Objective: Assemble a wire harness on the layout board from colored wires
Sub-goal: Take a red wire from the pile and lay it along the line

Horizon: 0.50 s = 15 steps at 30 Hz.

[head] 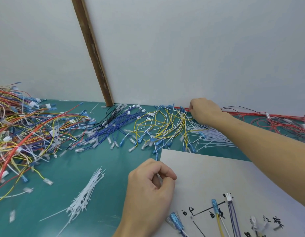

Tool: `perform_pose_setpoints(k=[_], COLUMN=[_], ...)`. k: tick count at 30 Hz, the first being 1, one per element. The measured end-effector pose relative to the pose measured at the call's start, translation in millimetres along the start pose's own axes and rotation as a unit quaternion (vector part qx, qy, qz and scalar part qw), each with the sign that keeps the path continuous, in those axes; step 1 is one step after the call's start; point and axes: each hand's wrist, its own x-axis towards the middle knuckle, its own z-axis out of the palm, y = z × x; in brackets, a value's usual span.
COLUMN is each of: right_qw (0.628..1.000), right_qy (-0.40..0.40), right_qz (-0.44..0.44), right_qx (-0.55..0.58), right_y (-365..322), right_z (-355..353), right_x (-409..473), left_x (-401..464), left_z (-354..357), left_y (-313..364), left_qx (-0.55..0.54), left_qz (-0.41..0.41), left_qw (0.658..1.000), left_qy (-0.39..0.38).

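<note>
At the far left a big tangled pile of finished harnesses [20, 127] is lying on the green mat [66, 177], and a loose bundle of white cable ties [85, 194] is lying nearer to me. My left hand [148, 190] is resting at the left edge of the white layout board [216, 177], with the fingers curled and pinching a thin whitish piece, probably a wire. Behind it the blue wires [112, 127] and the yellow and white wires [167, 127] are spreading out. My right hand [204, 112] is reaching far to the back and pinching the end of the red wires [247, 113], which are running long along the white wall [182, 48] to the right. So the right hand is the nearer one, and the board is lying toward me from it. A brown wooden strip [92, 52] is leaning on the wall.
</note>
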Motion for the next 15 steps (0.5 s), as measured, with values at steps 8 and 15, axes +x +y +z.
perform_pose_setpoints(k=[8,15], right_qw=[0.984,0.962], right_qy=[-0.039,-0.019], right_qz=[-0.016,0.026], right_qx=[0.171,0.27], right_y=[8,7], right_z=[-12,-19], right_x=[-5,-9], left_x=[-1,-1], left_z=[0,0], left_y=[3,3], left_qx=[-0.006,-0.003], left_qz=[-0.005,-0.008], left_qw=[1.0,1.0], left_qy=[-0.001,-0.002])
